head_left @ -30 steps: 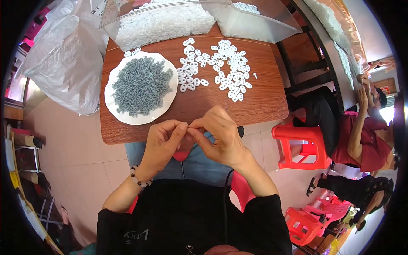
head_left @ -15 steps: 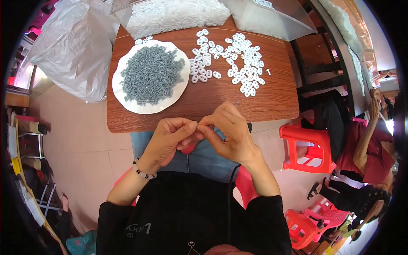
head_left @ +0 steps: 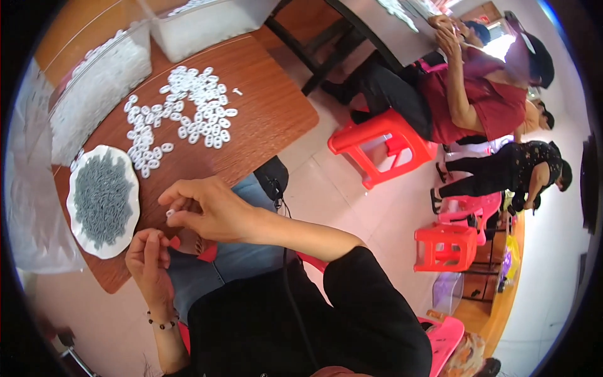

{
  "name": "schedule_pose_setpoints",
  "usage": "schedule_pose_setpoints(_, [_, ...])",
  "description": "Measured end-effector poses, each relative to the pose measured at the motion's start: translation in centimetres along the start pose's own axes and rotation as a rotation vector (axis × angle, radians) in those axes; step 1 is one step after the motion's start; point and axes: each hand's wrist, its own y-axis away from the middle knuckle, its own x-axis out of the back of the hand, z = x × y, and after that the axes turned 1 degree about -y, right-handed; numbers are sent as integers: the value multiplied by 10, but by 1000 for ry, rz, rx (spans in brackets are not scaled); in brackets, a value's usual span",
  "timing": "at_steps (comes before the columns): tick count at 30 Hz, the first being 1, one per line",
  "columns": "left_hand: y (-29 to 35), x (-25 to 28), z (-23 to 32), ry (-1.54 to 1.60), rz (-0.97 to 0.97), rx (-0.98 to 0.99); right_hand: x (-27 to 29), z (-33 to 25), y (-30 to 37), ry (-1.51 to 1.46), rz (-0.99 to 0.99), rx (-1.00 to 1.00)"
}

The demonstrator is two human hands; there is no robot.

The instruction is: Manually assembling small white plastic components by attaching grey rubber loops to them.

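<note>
My right hand [head_left: 210, 210] is pinched round a small white plastic piece [head_left: 170, 213], which shows between the thumb and the curled fingers. Just below it, by the table's near edge, my left hand [head_left: 149, 261] has its fingers drawn together; whatever they hold is hidden. Left of both hands, a scalloped white plate [head_left: 134, 217] bears a heap of small grey ridged plugs [head_left: 100, 198]. Farther along the brown table [head_left: 264, 107] lie many loose white oval pieces with two holes [head_left: 207, 103]. One small white pin [head_left: 237, 92] lies apart to their right.
Two clear bins, one packed with white pieces [head_left: 103, 88], stand along the table's far side. A translucent plastic bag [head_left: 38, 188] hangs at the left. On the right, a person in a dark red shirt [head_left: 477, 103] sits on a red stool [head_left: 383, 147]; others are behind.
The view has swung to the right, so the table now sits at upper left. My hands, touching before, have come apart, the right one raised with the white piece.
</note>
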Motion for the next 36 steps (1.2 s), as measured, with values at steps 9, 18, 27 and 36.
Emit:
schedule_pose_setpoints(9, [3,0,-1,-52,33,11,8,2,-3,-134,-31,-132])
schedule_pose_setpoints(18, [0,4,-3,-37,58,-61,5,8,-1,-148,-14,-138])
schedule_pose_setpoints(27, [0,6,-2,-33,49,-73,5,8,-1,-204,-41,-161])
schedule_pose_setpoints(36, [0,10,-1,-30,58,-92,1,10,0,-235,-37,-145])
